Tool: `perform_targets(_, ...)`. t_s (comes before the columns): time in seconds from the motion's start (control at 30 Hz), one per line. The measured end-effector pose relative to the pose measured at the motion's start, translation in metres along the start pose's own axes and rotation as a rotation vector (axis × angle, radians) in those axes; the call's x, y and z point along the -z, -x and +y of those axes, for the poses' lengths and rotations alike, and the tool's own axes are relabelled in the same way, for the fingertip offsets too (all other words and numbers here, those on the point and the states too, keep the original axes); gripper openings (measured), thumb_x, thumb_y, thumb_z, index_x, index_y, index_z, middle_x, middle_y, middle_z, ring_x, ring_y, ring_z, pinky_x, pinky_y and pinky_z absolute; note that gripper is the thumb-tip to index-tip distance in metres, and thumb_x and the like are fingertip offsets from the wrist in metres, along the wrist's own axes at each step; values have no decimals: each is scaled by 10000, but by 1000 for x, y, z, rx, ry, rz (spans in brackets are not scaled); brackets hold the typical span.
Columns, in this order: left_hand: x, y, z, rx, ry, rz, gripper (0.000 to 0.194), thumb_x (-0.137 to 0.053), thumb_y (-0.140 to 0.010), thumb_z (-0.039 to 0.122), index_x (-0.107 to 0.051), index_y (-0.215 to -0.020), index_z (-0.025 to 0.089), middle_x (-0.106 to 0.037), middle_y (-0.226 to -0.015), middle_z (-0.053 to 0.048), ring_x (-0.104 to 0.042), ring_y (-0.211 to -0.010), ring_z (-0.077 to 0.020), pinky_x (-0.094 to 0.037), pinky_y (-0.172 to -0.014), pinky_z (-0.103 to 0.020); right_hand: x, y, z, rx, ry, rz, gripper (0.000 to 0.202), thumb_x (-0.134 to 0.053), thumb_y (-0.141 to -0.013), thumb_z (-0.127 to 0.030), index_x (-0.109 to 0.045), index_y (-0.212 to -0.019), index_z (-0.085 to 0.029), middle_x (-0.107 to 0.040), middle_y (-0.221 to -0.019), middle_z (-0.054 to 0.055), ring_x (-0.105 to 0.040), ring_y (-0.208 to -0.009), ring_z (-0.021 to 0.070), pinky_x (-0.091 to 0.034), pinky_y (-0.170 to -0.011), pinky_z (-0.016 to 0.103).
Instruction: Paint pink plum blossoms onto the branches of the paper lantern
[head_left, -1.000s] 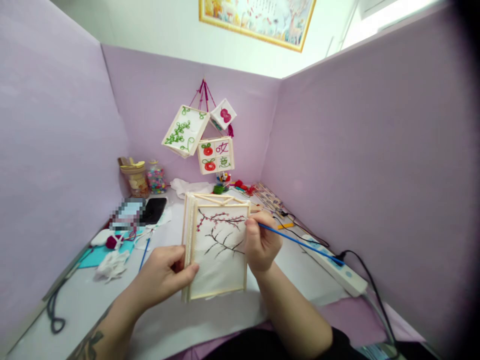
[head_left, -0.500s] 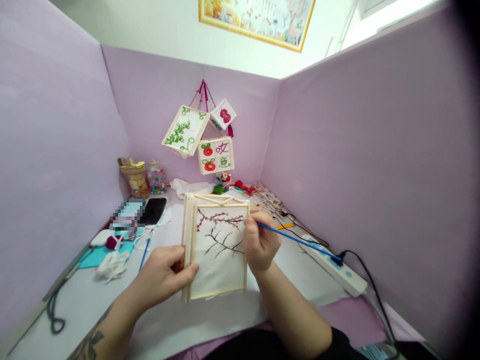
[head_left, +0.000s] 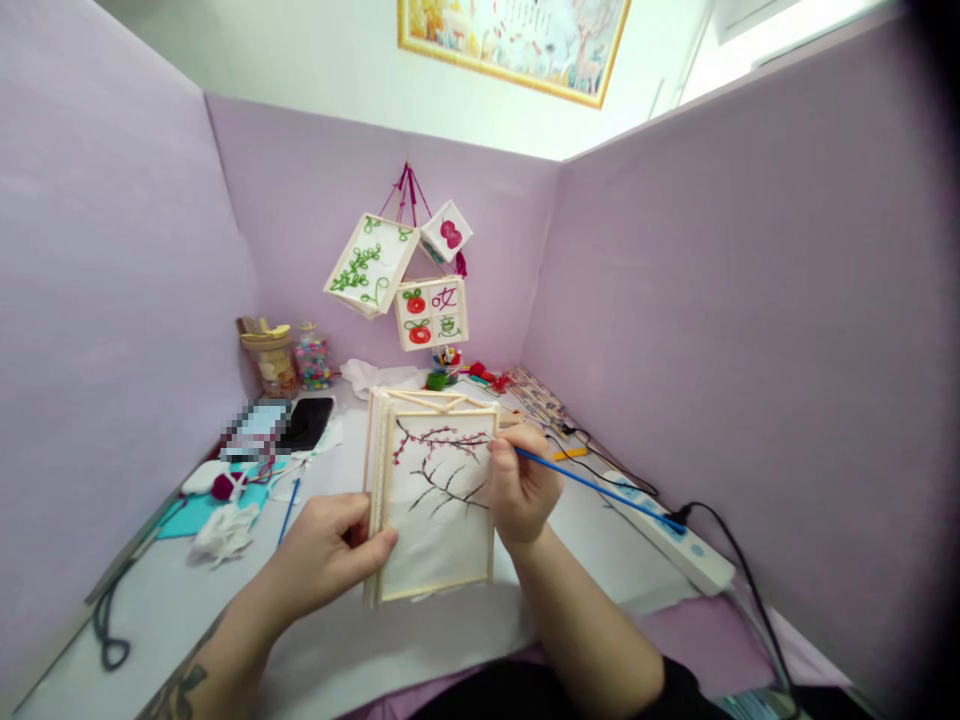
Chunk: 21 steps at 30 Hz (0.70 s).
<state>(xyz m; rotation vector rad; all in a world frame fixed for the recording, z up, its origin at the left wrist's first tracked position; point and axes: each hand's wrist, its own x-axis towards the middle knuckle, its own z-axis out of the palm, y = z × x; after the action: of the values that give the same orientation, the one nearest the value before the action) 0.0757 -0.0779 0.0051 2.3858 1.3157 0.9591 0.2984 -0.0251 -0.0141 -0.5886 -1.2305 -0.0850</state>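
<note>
A box-shaped lantern (head_left: 439,550) with a thin wooden-stick frame and white panels is held upright over the table. Its front panel bears dark branches, with small pink-red blossoms along the upper one. My left hand (head_left: 337,545) grips the lantern's left edge, thumb on the front. In my right hand (head_left: 525,485) is a paintbrush (head_left: 585,474) with a long blue handle, pinched near its tip end. That hand is at the panel's upper right edge, by the blossoming branch. The brush tip is mostly hidden by my fingers.
A power strip (head_left: 667,530) with black cables lies to the right. On the left are a black phone (head_left: 309,423), a second blue brush (head_left: 289,510), crumpled tissue (head_left: 225,532) and jars (head_left: 313,360). Decorated lanterns (head_left: 373,265) hang against the back partition (head_left: 495,230).
Almost nothing differs. The view has shifted very slightly, while both hands keep their hold on the lantern and the paintbrush.
</note>
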Motion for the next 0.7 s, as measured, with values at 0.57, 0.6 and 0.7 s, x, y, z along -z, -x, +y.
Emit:
perform_targets(0.57, -3, 2, -7, -12, -5, 9, 376, -546, -844, 347, -388, -534, 205, -400, -475, 69, -379, -427, -73, -286, -429, -190, 0, -4, -3, 19, 13, -16, 112, -573, -904, -136, -630, -899, -233, -623, -747, -18, -618, -708, 160, -514, -706, 334)
perform_targets(0.6, -3, 1, -7, -17, -5, 10, 377, -546, -845, 343, -386, -534, 204, -399, -475, 70, -379, -427, -72, -287, -428, -188, 0, -2, -2, 18, -1, -6, 117, -570, -905, -132, -627, -900, -234, -619, -751, -20, -615, -709, 158, -512, -711, 334)
perform_targets(0.7, -4, 2, -8, -38, -5, 20, 382, -547, -851, 340, -384, -534, 202, -392, -476, 73, -368, -425, -68, -278, -424, -185, 0, 0, 0, 28, -32, 9, 128, -567, -906, -121, -622, -898, -236, -603, -748, -25, -604, -705, 154, -506, -716, 334)
